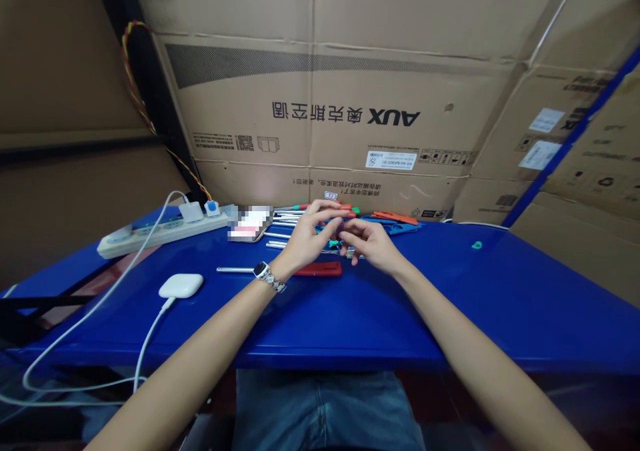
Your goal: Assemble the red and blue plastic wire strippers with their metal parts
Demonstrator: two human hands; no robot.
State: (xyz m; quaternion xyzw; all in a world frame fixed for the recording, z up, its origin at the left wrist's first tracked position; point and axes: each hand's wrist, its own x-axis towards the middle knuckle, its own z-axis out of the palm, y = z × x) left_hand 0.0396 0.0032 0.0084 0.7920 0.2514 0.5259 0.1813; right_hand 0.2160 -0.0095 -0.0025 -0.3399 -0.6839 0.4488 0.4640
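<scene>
My left hand (309, 236), with a metal-banded watch (270, 276) at its wrist, and my right hand (374, 243) meet over the far middle of the blue table (380, 318). The fingertips of both are drawn together around something small and dark that I cannot make out. Just under the fingers lies a small green piece (334, 244). A tool with a red handle (320, 269) and a metal shaft (234, 270) lies crosswise below my left hand. Several metal-shafted tools (284, 218) lie behind the hands, partly hidden by them.
Blue-handled (390, 227) and orange-handled (396, 218) tools lie behind my right hand. A phone (253, 224), a power strip (160, 236) and a white case (181, 285) with its cable are at the left. A green scrap (477, 244) lies right. Cardboard (345, 71) walls the back.
</scene>
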